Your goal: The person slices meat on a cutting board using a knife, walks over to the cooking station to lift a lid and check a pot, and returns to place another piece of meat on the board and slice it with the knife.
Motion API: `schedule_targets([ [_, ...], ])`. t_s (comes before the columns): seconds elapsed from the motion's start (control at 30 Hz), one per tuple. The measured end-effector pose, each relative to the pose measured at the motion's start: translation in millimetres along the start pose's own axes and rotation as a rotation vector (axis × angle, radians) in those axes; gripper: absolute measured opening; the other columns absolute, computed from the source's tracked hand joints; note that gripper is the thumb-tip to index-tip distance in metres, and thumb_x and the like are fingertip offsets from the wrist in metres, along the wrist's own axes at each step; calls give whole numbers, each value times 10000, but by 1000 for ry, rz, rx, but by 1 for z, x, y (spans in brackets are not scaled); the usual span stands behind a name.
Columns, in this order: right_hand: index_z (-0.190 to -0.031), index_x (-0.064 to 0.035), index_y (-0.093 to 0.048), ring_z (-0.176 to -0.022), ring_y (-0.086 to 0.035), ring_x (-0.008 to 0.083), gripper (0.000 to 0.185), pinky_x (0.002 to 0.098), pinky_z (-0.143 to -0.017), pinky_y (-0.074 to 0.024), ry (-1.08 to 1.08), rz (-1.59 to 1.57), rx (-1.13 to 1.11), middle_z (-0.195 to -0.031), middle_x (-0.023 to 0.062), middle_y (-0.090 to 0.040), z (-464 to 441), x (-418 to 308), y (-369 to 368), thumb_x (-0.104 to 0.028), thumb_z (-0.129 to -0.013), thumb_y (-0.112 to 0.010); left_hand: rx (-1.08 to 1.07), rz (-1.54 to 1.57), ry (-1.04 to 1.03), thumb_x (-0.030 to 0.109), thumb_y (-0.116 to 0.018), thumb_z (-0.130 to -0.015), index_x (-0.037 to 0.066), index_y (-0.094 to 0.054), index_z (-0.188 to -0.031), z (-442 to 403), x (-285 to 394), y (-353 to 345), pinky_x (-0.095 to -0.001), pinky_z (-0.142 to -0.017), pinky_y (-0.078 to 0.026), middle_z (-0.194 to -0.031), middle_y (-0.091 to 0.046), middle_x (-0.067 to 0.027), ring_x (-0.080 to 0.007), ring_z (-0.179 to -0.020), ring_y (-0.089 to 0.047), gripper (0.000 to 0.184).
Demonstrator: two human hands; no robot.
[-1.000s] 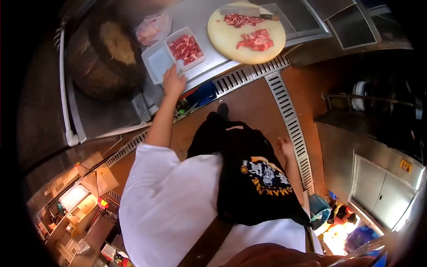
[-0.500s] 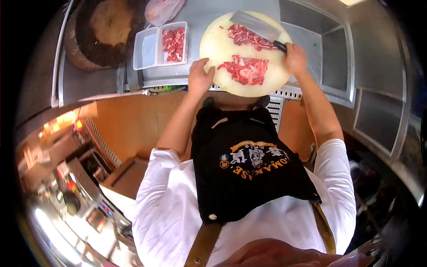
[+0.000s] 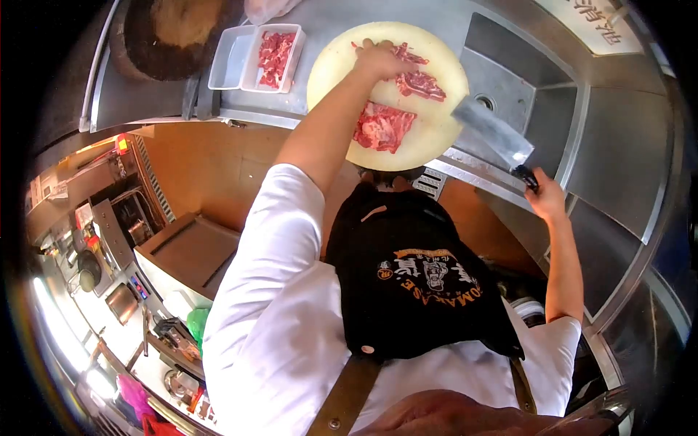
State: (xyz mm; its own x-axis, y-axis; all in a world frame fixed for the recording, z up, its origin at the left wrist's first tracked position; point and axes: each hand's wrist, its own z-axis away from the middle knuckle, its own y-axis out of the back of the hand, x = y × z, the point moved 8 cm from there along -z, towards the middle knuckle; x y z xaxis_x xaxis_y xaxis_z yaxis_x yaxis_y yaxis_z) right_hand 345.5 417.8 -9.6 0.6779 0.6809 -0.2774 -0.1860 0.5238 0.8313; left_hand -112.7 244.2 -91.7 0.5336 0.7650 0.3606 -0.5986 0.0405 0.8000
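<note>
Blocking some meat [image 3: 411, 57] from view: left hand [image 3: 381, 62]

Cutting bd [image 3: 434, 134] on table [image 3: 314, 27], meat slab [image 3: 385, 128] on near half. L of bd: container [image 3: 294, 64] w/ meat pcs [image 3: 275, 56]; farther L, chopping block [image 3: 182, 30]. R of bd: sink [image 3: 505, 83].

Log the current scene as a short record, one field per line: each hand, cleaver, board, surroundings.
Left hand: at the cut meat, far side of board; contact partly hidden
Right hand: holds cleaver by its handle
Cleaver: blade points toward the board's right edge
Board: cut meat, plus a larger piece nearer the person
Surroundings: tub of meat left of board, sink right
</note>
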Motion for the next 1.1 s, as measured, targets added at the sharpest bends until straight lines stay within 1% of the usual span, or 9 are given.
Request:
schedule_targets([
  [0.03, -1186, -182, -596, -826, -686, 435, 403, 527, -703, -527, -22, 82, -36, -832, 193, -702, -9, -10, -9, -209, -806, -730, -11, 27, -44, 693, -768, -665, 9, -560, -1418, 13, 12, 4, -526, -1187, -267, -1436, -579, -183, -384, -1420, -368, 1039],
  [0.23, -1145, -133, -593, -904, -677, 432, 340, 538, -759, -531, 120, 10, 72, -974, 194, -712, -83, -141, -34, -219, -826, -677, -44, -34, -48, 609, -778, -667, 42, -589, -1397, 14, 20, -8, -508, -1127, -358, -1365, -618, -141, -388, -1346, -422, 943],
  [0.33, -1102, -101, -606, -875, -680, 427, 314, 538, -746, -530, 139, -5, 104, -938, 190, -712, -99, -175, -24, -211, -818, -680, -81, 183, 35, 505, -845, -610, 149, -514, -1476, 6, -3, 2, -433, -1030, -514, -1439, -430, -272, -422, -1235, -560, 993],
  [0.43, -1077, -98, -626, -854, -687, 411, 296, 524, -731, -534, 220, 70, 171, -896, 180, -712, -97, -203, -5, -191, -803, -690, 43, 290, 6, 458, -833, -611, 154, -559, -1433, 14, -27, 23, -394, -978, -554, -1368, -477, -265, -401, -1143, -623, 918],
  [0.6, -1201, -134, -632, -876, -698, 371, 410, 499, -720, -543, 377, 156, 244, -949, 157, -715, -109, -320, 48, -176, -798, -697, 363, 459, 34, 406, -859, -587, 169, -636, -1346, 62, -117, 125, -394, -923, -577, -1306, -508, -261, -388, -1101, -649, 826],
  [0.83, -1011, -63, -629, -884, -679, 429, 210, 542, -761, -529, 566, 303, 213, -929, 201, -709, -163, -534, 73, -144, -819, -603, 495, 701, 40, 306, -855, -709, -27, -647, -1268, 14, -333, 200, -348, -732, -602, -1030, -716, -157, -245, -871, -711, 683],
  [0.93, -1026, -67, -660, -909, -685, 422, 229, 520, -786, -540, 491, 436, 132, -969, 208, -717, -183, -559, 68, -140, -818, -597, 550, 729, 104, 247, -819, -766, -13, -660, -1265, -64, -422, 159, -361, -744, -599, -1011, -735, -137, -242, -877, -721, 585],
  [1.07, -1074, -75, -678, -950, -689, 411, 297, 490, -801, -540, 364, 344, 79, -1001, 213, -722, -157, -494, 76, -196, -803, -658, 723, 521, 264, 198, -784, -807, 43, -725, -1192, -9, -400, 180, -405, -801, -590, -989, -758, -163, -283, -877, -739, 419],
  [1.1, -1102, -76, -678, -954, -688, 409, 336, 480, -799, -536, 326, 245, 62, -1000, 215, -722, -148, -461, 78, -212, -795, -680, 988, 417, 274, 200, -759, -824, 78, -757, -1115, 4, -399, 182, -422, -821, -581, -959, -750, -177, -297, -903, -744, 316],
])
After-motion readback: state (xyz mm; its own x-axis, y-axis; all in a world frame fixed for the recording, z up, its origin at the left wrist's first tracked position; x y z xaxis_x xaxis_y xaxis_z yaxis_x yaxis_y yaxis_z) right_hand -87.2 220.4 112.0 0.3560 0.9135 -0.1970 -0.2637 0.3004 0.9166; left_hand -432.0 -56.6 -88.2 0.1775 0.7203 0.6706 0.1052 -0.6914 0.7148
